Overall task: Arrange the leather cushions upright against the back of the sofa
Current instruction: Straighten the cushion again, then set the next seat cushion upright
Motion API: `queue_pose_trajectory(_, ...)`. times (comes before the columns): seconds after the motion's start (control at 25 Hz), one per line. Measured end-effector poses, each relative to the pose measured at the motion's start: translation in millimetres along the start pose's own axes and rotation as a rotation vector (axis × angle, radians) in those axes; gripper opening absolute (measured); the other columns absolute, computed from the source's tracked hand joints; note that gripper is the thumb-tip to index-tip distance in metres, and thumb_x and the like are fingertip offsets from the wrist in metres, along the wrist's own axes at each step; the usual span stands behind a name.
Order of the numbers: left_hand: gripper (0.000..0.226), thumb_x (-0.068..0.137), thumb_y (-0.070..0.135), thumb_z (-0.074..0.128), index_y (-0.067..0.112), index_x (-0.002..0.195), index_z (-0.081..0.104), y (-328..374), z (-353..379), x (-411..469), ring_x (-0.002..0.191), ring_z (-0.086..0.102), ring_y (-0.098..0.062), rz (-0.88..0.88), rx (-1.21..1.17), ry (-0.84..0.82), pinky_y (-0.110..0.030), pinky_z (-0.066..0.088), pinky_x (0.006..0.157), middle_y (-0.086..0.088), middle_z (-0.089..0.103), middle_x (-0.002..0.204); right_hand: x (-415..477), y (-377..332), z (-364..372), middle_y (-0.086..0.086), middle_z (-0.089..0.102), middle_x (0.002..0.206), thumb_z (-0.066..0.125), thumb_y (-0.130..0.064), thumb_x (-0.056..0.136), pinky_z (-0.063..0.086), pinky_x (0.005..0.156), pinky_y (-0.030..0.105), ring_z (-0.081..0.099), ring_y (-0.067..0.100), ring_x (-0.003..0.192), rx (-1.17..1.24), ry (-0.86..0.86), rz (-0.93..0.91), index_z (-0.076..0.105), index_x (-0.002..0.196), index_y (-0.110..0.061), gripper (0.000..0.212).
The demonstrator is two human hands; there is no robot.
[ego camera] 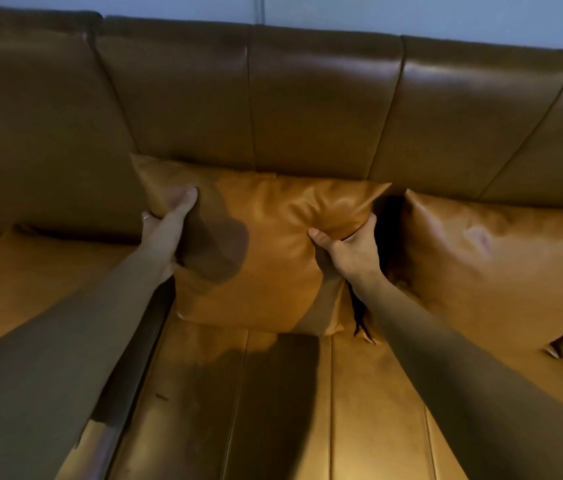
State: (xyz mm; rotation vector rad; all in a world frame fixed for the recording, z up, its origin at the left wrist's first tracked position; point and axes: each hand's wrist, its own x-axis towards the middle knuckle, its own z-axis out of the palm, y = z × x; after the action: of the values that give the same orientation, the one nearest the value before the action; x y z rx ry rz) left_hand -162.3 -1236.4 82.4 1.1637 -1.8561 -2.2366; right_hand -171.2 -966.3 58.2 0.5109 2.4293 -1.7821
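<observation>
The centre cushion [266, 251] stood on the sofa seat [290, 410], leaning against the backrest [321, 109] with its top edge touching the padded panels. The left hand [166, 230] gripped the cushion's upper left side, thumb pressed across the front face and the other fingers hidden behind the edge. The right hand [352, 247] pinched the upper right side, thumb on the front, fingers curled round the seam, puckering the leather there.

To finish this step well, it would likely help to push the lower edge back toward the crease where seat meets backrest, then square the top corners so the cushion sat straight, not slumped. Releasing both sides together should keep it from twisting; smooth leather on leather may slide.

A second cushion [494, 271] rested just beside it on the right, propped against the backrest and tilted slightly, with a dark gap between the two. The sofa was tan leather throughout, its seat split by long seams. A pale bluish wall [411, 15] showed above the backrest. Shadows of the arms fell across the seat.
</observation>
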Motion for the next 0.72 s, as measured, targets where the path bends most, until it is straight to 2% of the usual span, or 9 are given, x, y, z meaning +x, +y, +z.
queue_pose_trajectory(0.08,0.097,0.076,0.060,0.077,0.030,0.152,0.025,-2.1,-4.1,-4.5,0.118,0.051,-0.025,0.061,0.067,0.036,-0.057,0.042,0.105,0.000,0.051,0.131,-10.9,-5.4,0.3,0.009,0.036,0.155,0.085,-0.045,0.073,0.037,0.114,0.049,0.040,0.035,0.140,-0.086,0.057,-0.018,0.012,0.157,-0.021,0.115)
queue_pose_trajectory(0.2,0.091,0.081,0.057,0.073,0.043,0.154,0.020,-6.8,-20.3,-21.6,0.134,0.045,-0.029,0.177,0.202,0.081,-0.054,0.036,0.112,0.002,0.047,0.150,-39.6,-15.0,2.2,0.013,0.025,0.160,0.077,-0.033,0.086,0.038,0.111,0.048,0.038,0.038,0.141,-0.266,0.134,-0.116,0.005,0.159,-0.019,0.104)
queue_pose_trajectory(0.32,0.084,0.089,0.049,0.069,0.040,0.156,0.020,-3.9,-48.8,-49.5,0.139,0.043,-0.026,0.268,0.247,0.129,-0.039,0.034,0.112,0.000,0.044,0.154,-71.1,-22.6,5.1,0.012,0.022,0.162,0.073,-0.034,0.089,0.038,0.112,0.057,0.034,0.038,0.144,-0.479,0.146,-0.304,0.010,0.158,-0.023,0.094)
queue_pose_trajectory(0.4,0.081,0.091,0.046,0.068,0.033,0.157,0.023,4.7,-72.6,-66.2,0.139,0.043,-0.025,0.317,0.248,0.179,-0.029,0.032,0.105,-0.002,0.045,0.154,-94.9,-31.3,12.3,0.010,0.021,0.163,0.069,-0.036,0.092,0.040,0.110,0.059,0.033,0.037,0.145,-0.575,0.089,-0.399,0.013,0.157,-0.025,0.086)
queue_pose_trajectory(0.44,0.080,0.091,0.046,0.067,0.031,0.157,0.025,9.7,-86.0,-72.7,0.139,0.043,-0.025,0.334,0.241,0.206,-0.028,0.032,0.106,-0.003,0.046,0.154,-107.6,-37.5,19.3,0.010,0.021,0.163,0.066,-0.037,0.093,0.041,0.109,0.059,0.034,0.037,0.145,-0.594,0.048,-0.439,0.014,0.157,-0.025,0.083)
queue_pose_trajectory(0.56,0.080,0.092,0.048,0.066,0.029,0.157,0.025,26.0,-123.9,-85.3,0.140,0.043,-0.028,0.355,0.223,0.253,-0.039,0.032,0.116,-0.006,0.045,0.153,-139.2,-57.5,50.2,0.008,0.022,0.162,0.060,-0.040,0.097,0.041,0.108,0.057,0.034,0.035,0.144,-0.604,-0.100,-0.554,0.016,0.156,-0.025,0.075)
queue_pose_trajectory(0.72,0.077,0.094,0.049,0.062,0.028,0.157,0.023,35.9,-173.5,-83.3,0.143,0.038,-0.030,0.351,0.238,0.305,-0.043,0.030,0.117,-0.005,0.042,0.156,-166.4,-75.8,103.6,0.007,0.021,0.163,0.051,-0.045,0.100,0.035,0.112,0.058,0.029,0.034,0.146,-0.597,-0.296,-0.598,0.013,0.158,-0.028,0.071)
